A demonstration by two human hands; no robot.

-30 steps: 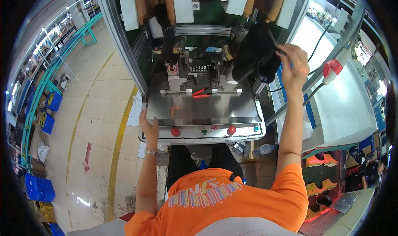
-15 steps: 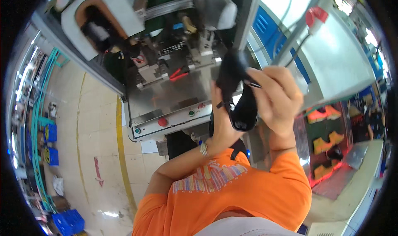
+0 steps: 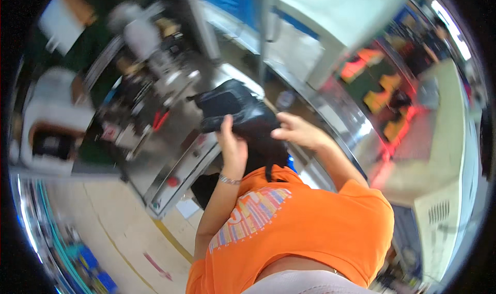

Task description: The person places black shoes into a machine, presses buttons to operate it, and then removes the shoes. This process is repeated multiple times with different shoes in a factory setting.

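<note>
Far to the left of the grip, a white machine block [image 3: 57, 97] with a brown-rimmed recess is standing blurred. Nearer the hands, but apart from them, a red-handled tool [image 3: 161, 119] is lying on the machine's metal bed [image 3: 168, 148]; just below and left of the grip, a red push-button [image 3: 173, 182] is sitting on the front panel. The left hand [image 3: 235, 150], wearing a wristband [image 3: 230, 180], is closing on the near edge of a black shoe upper [image 3: 232, 105], its thumb lying on top and its other fingers mostly hidden. The upper is hanging tilted between the two hands, over the machine's front edge. The right hand [image 3: 299, 130] is keeping its fingers partly curled at the upper's right edge; whether they are pinching it, I cannot tell. Well right of the grip, orange shoe pieces [image 3: 382, 93] are resting on a red-lit rack, beside a pale cabinet [image 3: 440, 190].
</note>
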